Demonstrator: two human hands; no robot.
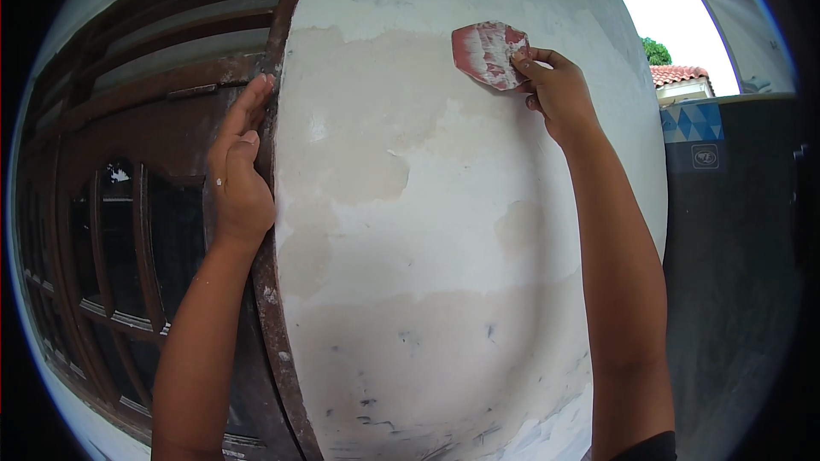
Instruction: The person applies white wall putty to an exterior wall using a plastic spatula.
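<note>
1. Right hand [559,98] is closing thumb and fingers on one edge of a red, flat, angular, white-smeared scraper [489,55], apparently leaving the broad face and far edge free.
2. Scraper is sitting before the upper part of a white, patchily coated wall [384,243]; contact cannot be told.
3. Left hand [242,166] is holding nothing, fingers extended, palm lying along a dark-brown wooden door frame [270,294], probably for steadying.
</note>
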